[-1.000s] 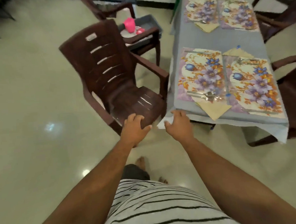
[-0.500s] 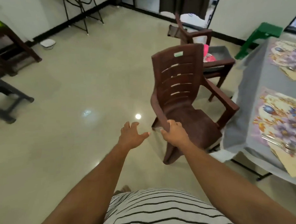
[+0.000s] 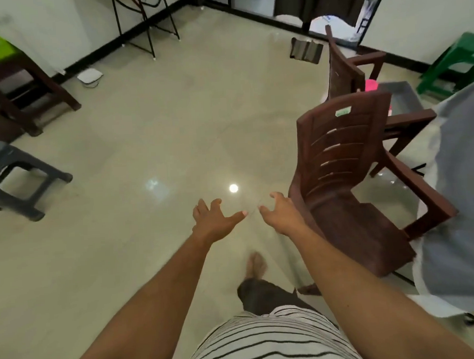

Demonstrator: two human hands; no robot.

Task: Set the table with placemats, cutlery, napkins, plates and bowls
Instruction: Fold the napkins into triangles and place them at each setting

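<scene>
Reached forward over the glossy floor (image 3: 151, 145) with left hand (image 3: 214, 221) released, fingers spread, grasping nothing. Held right hand (image 3: 280, 214) likewise released, fingers loosely bent, just beside the brown chair (image 3: 348, 179) but not gripping it. Stood with the cloth-draped desk (image 3: 463, 222) at the right edge; placemats, cutlery, napkins, plates and bowls out of view. Parked near the far chair: a grey tray (image 3: 403, 96) holding something pink (image 3: 371, 84).
</scene>
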